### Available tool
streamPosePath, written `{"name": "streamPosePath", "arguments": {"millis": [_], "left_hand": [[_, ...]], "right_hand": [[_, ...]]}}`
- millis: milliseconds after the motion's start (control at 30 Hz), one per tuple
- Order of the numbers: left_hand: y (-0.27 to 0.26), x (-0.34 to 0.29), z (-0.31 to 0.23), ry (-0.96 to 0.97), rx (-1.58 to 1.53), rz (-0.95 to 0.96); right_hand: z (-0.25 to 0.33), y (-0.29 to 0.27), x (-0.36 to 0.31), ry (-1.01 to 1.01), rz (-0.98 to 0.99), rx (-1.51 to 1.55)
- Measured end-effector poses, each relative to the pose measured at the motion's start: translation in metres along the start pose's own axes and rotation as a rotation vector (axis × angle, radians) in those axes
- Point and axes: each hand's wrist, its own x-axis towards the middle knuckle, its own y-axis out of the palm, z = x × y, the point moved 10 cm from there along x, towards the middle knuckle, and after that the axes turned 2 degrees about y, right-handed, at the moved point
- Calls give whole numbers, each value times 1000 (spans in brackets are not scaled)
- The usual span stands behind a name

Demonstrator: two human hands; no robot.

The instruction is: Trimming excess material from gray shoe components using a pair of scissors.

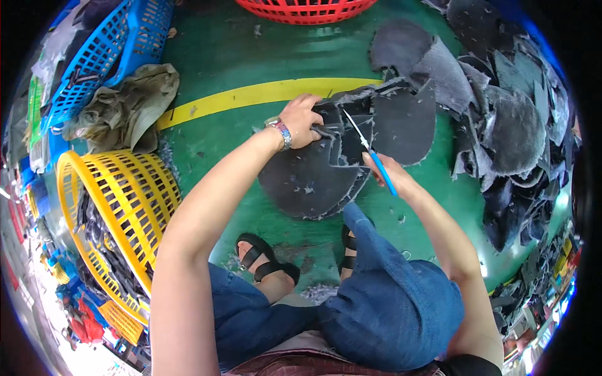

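Note:
Dark grey, fuzzy-edged fabric pieces [307, 182] lie spread on the green floor in front of me, with angular gaps between their parts. My left hand [300, 121], a metal watch on its wrist, is closed on the left upper edge of this fabric; its fingertips are partly hidden. At the right, my right hand [390, 172] is wrapped round a blue-handled cutting tool [384, 174]. Its long, thin metal blade points up and left over the middle of the fabric. Whether it is scissors or a knife I cannot make out.
A yellow basket [141, 185] holding dark scraps stands at the left, near a blue basket [94, 62] and a crumpled olive cloth [135, 103]. A red basket [307, 9] is ahead. Grey fabric pieces [511, 125] are heaped at the right. A yellow line [232, 97] crosses the floor.

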Motion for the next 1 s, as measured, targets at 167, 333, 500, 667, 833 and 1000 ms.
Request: {"name": "streamPosePath", "arguments": {"millis": [167, 333, 500, 667, 833, 1000], "left_hand": [[28, 19, 28, -97, -115, 245], [23, -2, 24, -115, -86, 211], [7, -30, 23, -126, -188, 175], [-4, -52, 25, -134, -132, 181], [-13, -75, 19, -115, -67, 211], [-13, -89, 14, -80, -58, 237]], "right_hand": [[11, 14, 10, 44, 102, 132], [35, 17, 6, -44, 140, 96], [55, 17, -6, -132, 38, -182], [76, 13, -12, -188, -89, -433], [79, 26, -15, -206, -18, -495], [70, 64, -17, -262, 177, -131]]}}
